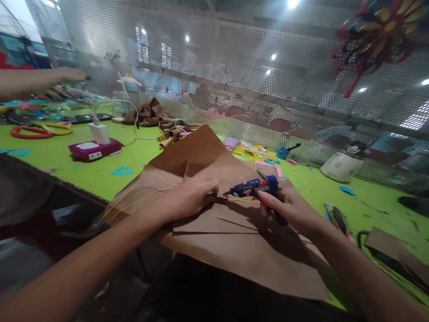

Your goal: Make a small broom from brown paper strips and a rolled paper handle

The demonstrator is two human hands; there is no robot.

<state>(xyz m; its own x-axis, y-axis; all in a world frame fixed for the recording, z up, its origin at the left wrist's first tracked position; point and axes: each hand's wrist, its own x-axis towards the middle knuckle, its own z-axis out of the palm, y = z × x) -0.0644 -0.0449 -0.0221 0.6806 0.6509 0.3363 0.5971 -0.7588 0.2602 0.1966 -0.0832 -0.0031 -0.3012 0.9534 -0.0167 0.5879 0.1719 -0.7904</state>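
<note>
A large sheet of brown kraft paper (249,256) with folded layers spreads in front of me over the table edge. My left hand (195,195) rests on its middle, fingers curled and pinching a fold of the paper; the thumb is mostly hidden. My right hand (286,206) grips a blue glue gun (254,187), its nozzle pointing left, close to my left fingertips and just over the paper. Thin yellow string (135,203) runs across the paper under my left hand.
On the green table (137,153) stand a purple power strip (95,150) with a white charger, red-handled scissors (31,132), small brown paper rolls (176,131) and a white penguin-topped container (343,163). A co-worker's arm (30,82) reaches in at left. A perforated metal screen (210,76) rises behind.
</note>
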